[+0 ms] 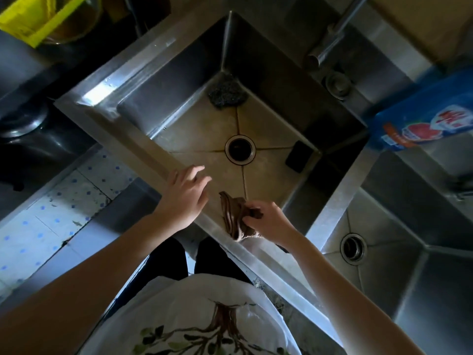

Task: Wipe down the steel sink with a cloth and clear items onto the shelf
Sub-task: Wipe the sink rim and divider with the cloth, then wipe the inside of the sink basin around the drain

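At the steel sink's [143, 149] near rim, the right hand [271, 221] clutches a bunched brown cloth [234, 216], while the left hand [185, 198], fingers relaxed, hovers just beside it.

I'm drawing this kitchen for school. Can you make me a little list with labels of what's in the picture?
Place: steel sink, seen from above
Left hand: open, over the near rim
Right hand: grips the brown cloth at the near rim
In the sink: wire scourer in the far corner; dark block by the right wall; drain in the middle
Nearby: tap, blue packet, second basin
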### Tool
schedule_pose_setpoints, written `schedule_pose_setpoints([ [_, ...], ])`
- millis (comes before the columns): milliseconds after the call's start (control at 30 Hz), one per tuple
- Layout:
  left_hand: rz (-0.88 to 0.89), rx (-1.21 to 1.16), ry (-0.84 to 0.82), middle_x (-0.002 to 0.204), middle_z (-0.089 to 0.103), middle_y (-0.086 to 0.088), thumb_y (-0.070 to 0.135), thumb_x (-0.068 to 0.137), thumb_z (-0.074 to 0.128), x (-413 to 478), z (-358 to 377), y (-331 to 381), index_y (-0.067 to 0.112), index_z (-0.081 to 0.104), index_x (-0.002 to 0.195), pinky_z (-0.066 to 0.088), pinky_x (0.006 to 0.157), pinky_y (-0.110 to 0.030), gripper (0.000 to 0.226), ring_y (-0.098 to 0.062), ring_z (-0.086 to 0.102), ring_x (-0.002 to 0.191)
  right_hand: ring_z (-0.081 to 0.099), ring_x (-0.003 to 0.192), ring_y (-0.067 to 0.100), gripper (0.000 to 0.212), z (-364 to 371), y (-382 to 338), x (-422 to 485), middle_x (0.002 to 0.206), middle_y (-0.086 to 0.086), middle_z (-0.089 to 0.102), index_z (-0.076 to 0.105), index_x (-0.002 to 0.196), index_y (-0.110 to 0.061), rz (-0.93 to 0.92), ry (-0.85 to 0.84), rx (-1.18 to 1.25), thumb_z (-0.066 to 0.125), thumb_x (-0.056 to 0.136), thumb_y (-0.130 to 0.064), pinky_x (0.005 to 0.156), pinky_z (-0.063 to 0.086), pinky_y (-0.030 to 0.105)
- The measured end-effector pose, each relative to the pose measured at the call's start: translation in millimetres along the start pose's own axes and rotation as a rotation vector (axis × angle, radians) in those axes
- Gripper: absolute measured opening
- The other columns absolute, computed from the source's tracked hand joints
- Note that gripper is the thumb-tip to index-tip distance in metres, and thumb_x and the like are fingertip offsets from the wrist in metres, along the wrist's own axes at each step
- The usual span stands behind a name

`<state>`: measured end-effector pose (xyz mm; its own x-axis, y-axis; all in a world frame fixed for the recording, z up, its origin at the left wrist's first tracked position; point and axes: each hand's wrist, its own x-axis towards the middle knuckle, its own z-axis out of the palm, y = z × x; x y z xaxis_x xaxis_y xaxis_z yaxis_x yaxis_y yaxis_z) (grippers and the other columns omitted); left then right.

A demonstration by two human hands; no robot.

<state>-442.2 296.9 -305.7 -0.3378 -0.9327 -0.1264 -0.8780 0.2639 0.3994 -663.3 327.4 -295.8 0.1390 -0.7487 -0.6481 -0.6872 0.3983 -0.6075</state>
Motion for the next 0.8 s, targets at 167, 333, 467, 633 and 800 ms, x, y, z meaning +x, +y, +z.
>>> schedule_pose_setpoints([
  [167,-0.022,-0.004,0.002,0.131,0.049,-0.013,0.015,0.087,0.056,-4.7,9.8,10.7,0.009,0.061,0.112,0.033,0.101,-0.053,0.026,-0.033,0.05,0.116,0.066,0.085,0.015,0.031,-27.0,16.2,-4.9,0.092,-0.002,0.071,0.069,0.108,-0.023,-0.028,-0.088,-0.091,0.061,0.082,-0.008,0.08,0.054,0.028],
  [333,-0.009,-0.04,-0.06,0.134,0.045,-0.013,0.013,0.088,0.055,-2.7,16.9,25.2,0.011,0.057,0.117,0.03,0.105,-0.054,0.029,-0.033,0.043,0.123,0.064,0.081,0.01,0.028,-62.7,29.4,4.0,0.094,-0.004,0.067,0.064,0.104,-0.023,-0.058,-0.198,-0.303,0.06,0.083,-0.004,0.074,0.055,0.021],
  [467,0.01,-0.022,-0.05,0.134,0.048,-0.012,0.013,0.084,0.061,-2.3,22.5,38.1,0.012,0.06,0.113,0.038,0.097,-0.054,0.029,-0.037,0.053,0.109,0.061,0.084,0.013,0.033,-77.9,40.9,18.2,0.095,-0.008,0.062,0.064,0.114,-0.021,-0.004,-0.277,-0.533,0.06,0.085,-0.005,0.065,0.048,0.015],
  [633,0.037,-0.037,-0.015,0.129,0.053,-0.013,0.011,0.08,0.066,-1.4,32.1,46.6,0.011,0.063,0.108,0.037,0.097,-0.055,0.029,-0.036,0.059,0.102,0.058,0.107,0.023,0.032,-75.7,48.0,31.5,0.118,0.005,0.062,0.064,0.115,-0.015,0.038,-0.44,-0.771,0.053,0.087,-0.002,0.078,0.042,0.022],
  [800,0.039,-0.031,0.006,0.123,0.056,-0.013,0.011,0.076,0.069,-1.9,31.6,46.7,0.012,0.065,0.104,0.04,0.094,-0.053,0.028,-0.035,0.059,0.1,0.053,0.077,0.026,0.02,-62.0,42.5,39.7,0.069,0.003,0.053,0.06,0.07,-0.012,0.002,-0.626,-1.007,0.05,0.088,-0.01,0.053,0.035,0.025],
])
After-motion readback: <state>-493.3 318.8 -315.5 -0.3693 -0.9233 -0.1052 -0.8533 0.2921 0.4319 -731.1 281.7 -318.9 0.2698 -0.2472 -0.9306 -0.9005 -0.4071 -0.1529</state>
